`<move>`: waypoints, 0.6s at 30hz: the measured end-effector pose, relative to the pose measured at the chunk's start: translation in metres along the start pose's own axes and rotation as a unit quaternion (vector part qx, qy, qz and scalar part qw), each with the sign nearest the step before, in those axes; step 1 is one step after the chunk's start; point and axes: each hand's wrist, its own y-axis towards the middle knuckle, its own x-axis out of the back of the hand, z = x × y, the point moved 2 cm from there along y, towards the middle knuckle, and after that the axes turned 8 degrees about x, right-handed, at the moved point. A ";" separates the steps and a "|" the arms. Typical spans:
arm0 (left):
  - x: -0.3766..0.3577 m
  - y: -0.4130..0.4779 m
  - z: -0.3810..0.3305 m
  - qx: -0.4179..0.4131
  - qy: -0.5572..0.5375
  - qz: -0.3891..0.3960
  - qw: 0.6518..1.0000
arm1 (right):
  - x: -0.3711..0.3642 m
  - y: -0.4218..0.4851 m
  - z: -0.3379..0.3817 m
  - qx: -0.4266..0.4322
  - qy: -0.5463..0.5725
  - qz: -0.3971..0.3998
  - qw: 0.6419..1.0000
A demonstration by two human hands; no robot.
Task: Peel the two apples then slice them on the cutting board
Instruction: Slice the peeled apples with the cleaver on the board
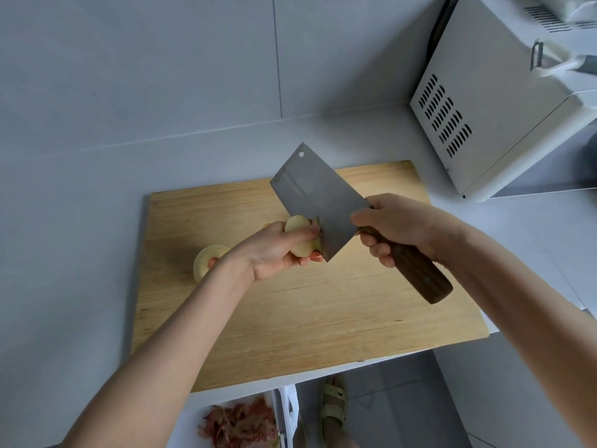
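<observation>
Single head-worn wide-angle view. Looks forward and steeply down across table [80, 253] toward wall [161, 59]. Close range: cutting board [307, 318] fills centre; left forearm [177, 334] enters lower left, right forearm [517, 302] lower right. White appliance [500, 108] at upper right; floor [403, 399] and sandalled foot [332, 405] along bottom edge. Table-wall seam slants up toward right.

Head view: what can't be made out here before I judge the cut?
All in the head view:
- held apple: mostly wrapped by the left hand, which also hides whether the cleaver edge has entered it.
- second apple: partly behind the left wrist; whole or cut unclear.
- peeler on the microwave: blurred, runs off the right edge.
- peels: cut off by the bottom edge.
</observation>
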 end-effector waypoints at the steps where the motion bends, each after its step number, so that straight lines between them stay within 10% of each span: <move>1: 0.000 0.000 -0.002 0.009 0.003 0.009 1.000 | 0.003 0.002 0.002 -0.006 0.005 0.012 1.000; 9: 0.017 -0.006 -0.004 0.053 -0.009 0.003 0.999 | 0.026 0.003 0.014 -0.020 0.011 0.034 0.999; 18: 0.037 -0.006 0.013 -0.012 -0.259 0.003 0.966 | 0.034 -0.014 0.012 0.101 0.093 -0.079 0.987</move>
